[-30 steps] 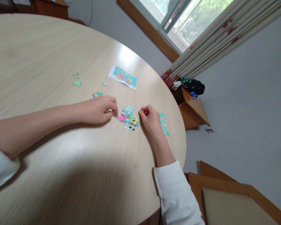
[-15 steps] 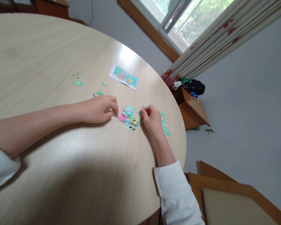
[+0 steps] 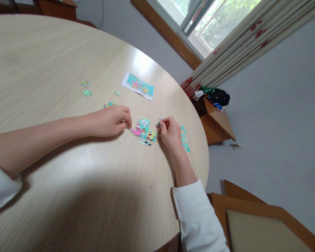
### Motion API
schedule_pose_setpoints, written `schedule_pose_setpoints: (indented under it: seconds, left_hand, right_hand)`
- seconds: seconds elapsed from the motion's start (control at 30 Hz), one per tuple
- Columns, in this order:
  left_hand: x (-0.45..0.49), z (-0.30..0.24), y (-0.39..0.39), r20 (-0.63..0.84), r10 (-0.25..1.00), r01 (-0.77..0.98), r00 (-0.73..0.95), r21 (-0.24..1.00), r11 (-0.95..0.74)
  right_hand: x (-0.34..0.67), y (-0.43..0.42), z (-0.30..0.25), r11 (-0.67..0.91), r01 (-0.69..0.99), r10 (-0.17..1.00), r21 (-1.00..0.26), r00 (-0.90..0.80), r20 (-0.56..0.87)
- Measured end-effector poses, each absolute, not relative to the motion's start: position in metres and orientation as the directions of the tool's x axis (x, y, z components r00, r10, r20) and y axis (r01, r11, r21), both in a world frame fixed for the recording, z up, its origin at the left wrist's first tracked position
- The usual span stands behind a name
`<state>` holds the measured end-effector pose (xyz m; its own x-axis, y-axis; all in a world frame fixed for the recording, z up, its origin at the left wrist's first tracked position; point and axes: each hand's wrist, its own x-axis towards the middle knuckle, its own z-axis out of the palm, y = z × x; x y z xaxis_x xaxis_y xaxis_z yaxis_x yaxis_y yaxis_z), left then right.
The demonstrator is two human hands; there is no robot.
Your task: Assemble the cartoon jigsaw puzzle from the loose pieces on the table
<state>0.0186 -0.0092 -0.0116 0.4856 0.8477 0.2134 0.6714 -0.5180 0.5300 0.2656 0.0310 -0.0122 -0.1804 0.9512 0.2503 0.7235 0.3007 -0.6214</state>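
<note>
Cardboard this thin likely bends: your right hand (image 3: 170,133) pinches the small teal jigsaw piece (image 3: 159,123) by its edges, centre frame, beside the assembled cartoon puzzle patch (image 3: 145,132); your left hand (image 3: 111,120) curls, grip untellable.

A pale curtain (image 3: 252,38) hangs by the window (image 3: 207,24), dark clothes (image 3: 218,97) atop a wooden stool (image 3: 219,124).

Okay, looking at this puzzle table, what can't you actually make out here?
1. Head view: whether the left hand holds anything; its curled fingers cover the spot.
2. The puzzle piece in the right hand: mostly covered by the fingertips, and its print is too small to tell.
3. The teal pieces: partly behind the right hand.
4. The reference sheet: too small for detail.
</note>
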Motion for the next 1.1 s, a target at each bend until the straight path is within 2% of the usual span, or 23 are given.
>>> schedule_pose_setpoints:
  seconds: [0.53, 0.9, 1.1]
  left_hand:
    - [0.0182, -0.0099, -0.0084, 0.190, 0.865, 0.690, 0.464, 0.535, -0.487]
    - [0.0174, -0.0142, -0.0068, 0.191, 0.865, 0.685, 0.464, 0.541, -0.487]
    - [0.0191, -0.0114, -0.0079, 0.162, 0.881, 0.694, 0.445, 0.559, -0.454]
  right_hand:
    - [0.2667, 0.0310, -0.0110, 0.322, 0.786, 0.936, -0.527, -0.182, 0.300]
    - [0.2701, 0.0353, -0.0145, 0.434, 0.780, 0.881, -0.451, -0.262, 0.395]
    - [0.2725, 0.0367, -0.0173, 0.439, 0.780, 0.877, -0.447, -0.263, 0.401]
